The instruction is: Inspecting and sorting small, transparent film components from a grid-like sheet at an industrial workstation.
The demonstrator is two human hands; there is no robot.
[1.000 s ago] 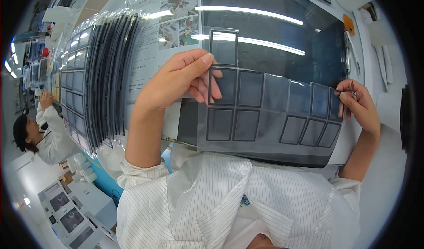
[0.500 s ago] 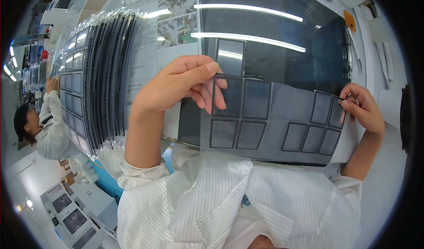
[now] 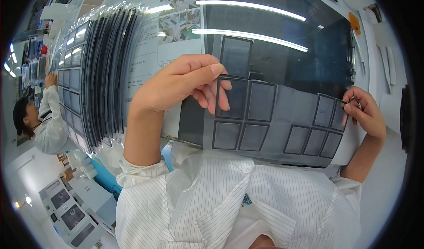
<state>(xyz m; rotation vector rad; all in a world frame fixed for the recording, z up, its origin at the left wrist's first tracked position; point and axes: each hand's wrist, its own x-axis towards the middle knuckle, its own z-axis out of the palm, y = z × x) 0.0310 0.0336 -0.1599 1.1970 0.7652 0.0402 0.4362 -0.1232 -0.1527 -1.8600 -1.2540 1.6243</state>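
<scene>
A translucent film sheet (image 3: 278, 116) bearing several black-bordered rectangles spans the space between my hands. My left hand (image 3: 185, 81) pinches its upper left part by thumb and finger, and the other fingers show through behind the sheet. One black-framed rectangle (image 3: 236, 57) stands up above the sheet's upper edge beside that thumb; whether it is joined to the sheet I cannot tell. At the sheet's upper right corner, my right hand (image 3: 364, 112) closes thumb and fingertips on the edge. Beneath and beyond lies a dark glossy panel (image 3: 282, 50) that mirrors two ceiling lights.
To the left stands a stack of similar framed sheets (image 3: 104, 77) in clear plastic. A printed instruction sheet with photos (image 3: 176, 28) lies between stack and panel. An orange tag (image 3: 354, 23) sits by the panel's right edge. Another person (image 3: 44, 116) works at far left.
The sheet and both hands appear slightly shifted to the right in view. The light streak on the upper framed rectangle is gone. Both hands keep their pinches.
</scene>
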